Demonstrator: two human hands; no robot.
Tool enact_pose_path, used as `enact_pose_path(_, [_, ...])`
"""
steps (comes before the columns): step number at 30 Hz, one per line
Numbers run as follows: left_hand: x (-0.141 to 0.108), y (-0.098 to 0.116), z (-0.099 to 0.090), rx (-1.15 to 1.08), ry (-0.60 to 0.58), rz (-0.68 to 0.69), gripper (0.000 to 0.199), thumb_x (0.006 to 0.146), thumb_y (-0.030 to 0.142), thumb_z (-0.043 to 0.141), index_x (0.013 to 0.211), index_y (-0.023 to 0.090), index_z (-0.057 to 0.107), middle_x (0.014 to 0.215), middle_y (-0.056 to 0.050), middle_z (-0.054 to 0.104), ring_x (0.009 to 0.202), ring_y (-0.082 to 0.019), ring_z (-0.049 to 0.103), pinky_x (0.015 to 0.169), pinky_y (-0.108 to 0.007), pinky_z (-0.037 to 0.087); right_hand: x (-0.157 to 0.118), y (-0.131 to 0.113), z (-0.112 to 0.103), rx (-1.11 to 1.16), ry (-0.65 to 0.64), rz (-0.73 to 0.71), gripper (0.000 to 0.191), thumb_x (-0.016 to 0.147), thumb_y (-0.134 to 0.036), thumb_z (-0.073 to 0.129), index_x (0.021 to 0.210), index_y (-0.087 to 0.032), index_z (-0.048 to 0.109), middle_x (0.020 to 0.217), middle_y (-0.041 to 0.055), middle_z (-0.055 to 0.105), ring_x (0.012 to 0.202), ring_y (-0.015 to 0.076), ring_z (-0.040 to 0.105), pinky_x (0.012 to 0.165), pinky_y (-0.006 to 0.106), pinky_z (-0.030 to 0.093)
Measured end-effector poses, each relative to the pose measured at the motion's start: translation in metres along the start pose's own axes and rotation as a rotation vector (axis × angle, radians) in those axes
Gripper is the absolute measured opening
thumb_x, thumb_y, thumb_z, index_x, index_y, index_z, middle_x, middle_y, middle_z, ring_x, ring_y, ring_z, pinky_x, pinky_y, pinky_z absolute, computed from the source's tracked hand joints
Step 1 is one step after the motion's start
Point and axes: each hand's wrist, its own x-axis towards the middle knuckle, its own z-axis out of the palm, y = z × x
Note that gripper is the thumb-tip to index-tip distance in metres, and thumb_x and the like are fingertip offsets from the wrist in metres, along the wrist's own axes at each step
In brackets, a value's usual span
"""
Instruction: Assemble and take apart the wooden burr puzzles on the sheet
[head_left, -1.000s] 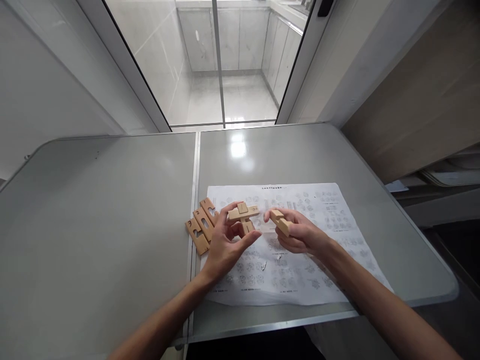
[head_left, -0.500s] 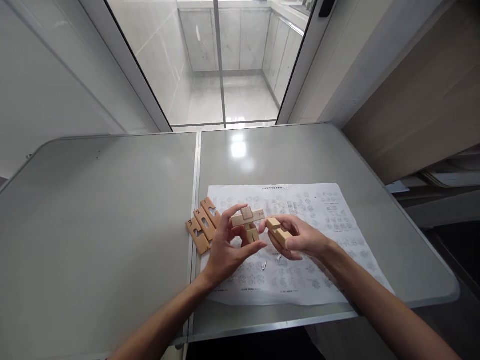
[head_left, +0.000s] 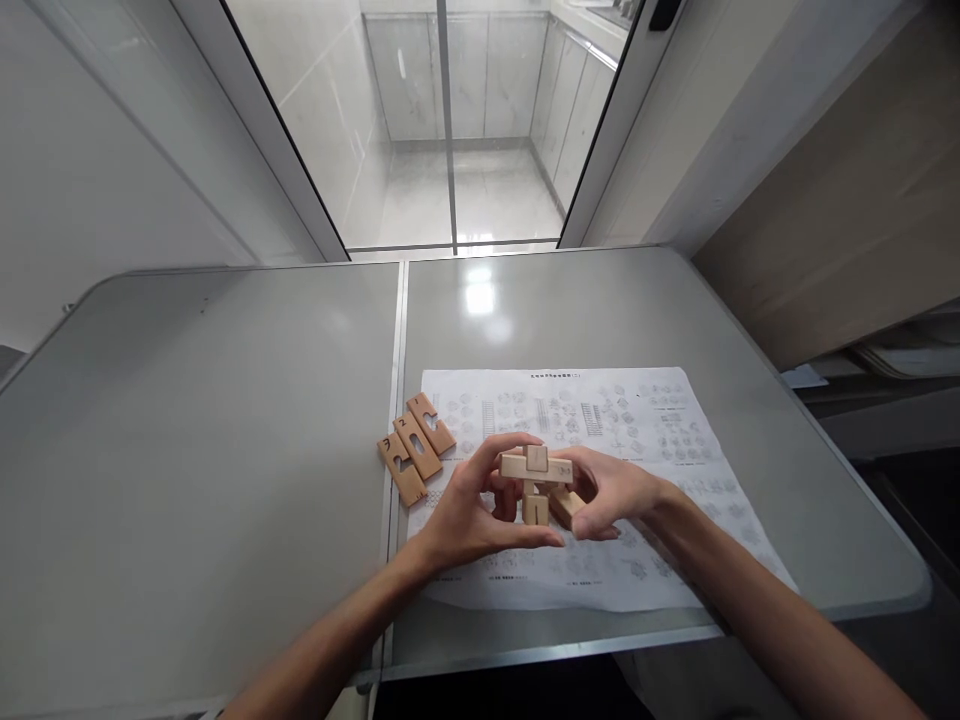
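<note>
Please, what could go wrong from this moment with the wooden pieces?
The joined pieces might slip onto the printed sheet, since the left hand seems to hold them near the edges. The block in the right hand is very close and could push them askew. The left hand might also brush the numbered flat pieces.

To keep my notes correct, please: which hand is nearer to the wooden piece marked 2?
Left. The left hand is right of the wooden piece marked 2, not touching it; the right hand is farther right, beyond the left hand.
</note>
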Motion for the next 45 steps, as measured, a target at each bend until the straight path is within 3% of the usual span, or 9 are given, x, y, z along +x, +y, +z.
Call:
enact_pose_path(7, [0.002, 0.004, 0.0, -0.015, 0.075, 0.01, 0.074, 0.069, 0.039, 0.103, 0.128, 0.027, 0.059, 0.112, -0.002, 0.065, 0.067, -0.005, 0.059, 0.053, -0.014, 0.05, 0.0, -0.002, 0.003, 0.013, 0.16, -0.069, 0.052, 0.082, -0.034, 0.093, 0.12, -0.014, 0.065, 0.058, -0.0116, 0.056, 0.041, 0.004, 0.041, 0.042, 0.018, 0.034])
enact_pose_path(11, [0.002, 0.003, 0.0, 0.015, 0.13, -0.021, 0.075, 0.072, 0.041, 0.101, 0.13, 0.027, 0.057, 0.11, -0.002, 0.067, 0.074, -0.009, 0.066, 0.059, -0.017, 0.055, 0.0, -0.002, 0.002, 0.039, 0.182, -0.099, 0.048, 0.085, -0.029, 0.088, 0.125, -0.015, 0.065, 0.064, -0.0095, 0.061, 0.044, 0.0042, 0.043, 0.044, 0.018, 0.035])
enact_pose_path(16, [0.001, 0.005, -0.001, 0.057, 0.148, -0.031, 0.073, 0.075, 0.044, 0.099, 0.133, 0.027, 0.057, 0.111, -0.004, 0.071, 0.075, -0.011, 0.069, 0.06, -0.019, 0.057, 0.0, -0.003, 0.002, -0.044, 0.231, -0.161, 0.039, 0.089, -0.033, 0.081, 0.121, -0.014, 0.07, 0.067, -0.0059, 0.064, 0.051, 0.0067, 0.047, 0.055, 0.022, 0.043])
enact_pose_path(20, [0.001, 0.004, -0.001, 0.079, 0.152, -0.035, 0.073, 0.075, 0.044, 0.099, 0.133, 0.027, 0.059, 0.111, -0.004, 0.07, 0.072, -0.011, 0.067, 0.057, -0.019, 0.054, 0.001, -0.003, 0.004, -0.078, 0.263, -0.14, 0.048, 0.087, -0.038, 0.084, 0.127, -0.015, 0.07, 0.083, 0.0011, 0.072, 0.057, 0.0091, 0.052, 0.056, 0.024, 0.045])
enact_pose_path(34, [0.0, -0.005, -0.004, 0.272, 0.082, 0.048, 0.073, 0.079, 0.044, 0.096, 0.139, 0.026, 0.06, 0.102, -0.001, 0.071, 0.06, -0.006, 0.056, 0.055, -0.02, 0.053, -0.001, -0.006, 0.007, -0.23, 0.348, -0.066, 0.047, 0.09, -0.056, 0.079, 0.113, -0.015, 0.073, 0.077, -0.0026, 0.056, 0.06, 0.0089, 0.038, 0.052, 0.023, 0.032])
enact_pose_path(38, [0.0, -0.007, -0.004, 0.339, 0.022, 0.078, 0.074, 0.079, 0.046, 0.095, 0.141, 0.025, 0.06, 0.095, 0.0, 0.073, 0.058, -0.007, 0.056, 0.055, -0.021, 0.052, -0.001, -0.008, 0.008, -0.283, 0.338, -0.042, 0.041, 0.091, -0.053, 0.079, 0.108, -0.016, 0.074, 0.086, 0.0015, 0.065, 0.068, 0.0115, 0.049, 0.058, 0.024, 0.039])
enact_pose_path(41, [0.001, -0.006, -0.005, 0.349, 0.002, 0.072, 0.076, 0.079, 0.047, 0.095, 0.143, 0.025, 0.06, 0.087, 0.003, 0.071, 0.056, -0.007, 0.055, 0.055, -0.021, 0.051, -0.001, -0.007, 0.009, -0.276, 0.337, -0.03, 0.036, 0.091, -0.051, 0.079, 0.102, -0.017, 0.073, 0.081, -0.0005, 0.064, 0.064, 0.0104, 0.047, 0.056, 0.023, 0.038])
enact_pose_path(43, [0.001, -0.006, -0.005, 0.338, -0.002, 0.046, 0.079, 0.079, 0.048, 0.095, 0.145, 0.026, 0.06, 0.084, 0.003, 0.07, 0.056, -0.007, 0.055, 0.054, -0.021, 0.05, 0.0, -0.007, 0.009, -0.253, 0.35, -0.046, 0.039, 0.09, -0.051, 0.08, 0.109, -0.018, 0.072, 0.079, -0.0017, 0.063, 0.061, 0.0101, 0.048, 0.053, 0.022, 0.038])
enact_pose_path(45, [0.001, -0.005, -0.005, 0.326, -0.008, 0.032, 0.082, 0.078, 0.049, 0.095, 0.148, 0.026, 0.059, 0.085, 0.003, 0.072, 0.055, -0.008, 0.056, 0.053, -0.021, 0.05, 0.002, -0.007, 0.011, -0.245, 0.368, -0.078, 0.05, 0.087, -0.053, 0.083, 0.122, -0.019, 0.069, 0.091, 0.0021, 0.07, 0.071, 0.0142, 0.059, 0.059, 0.024, 0.047])
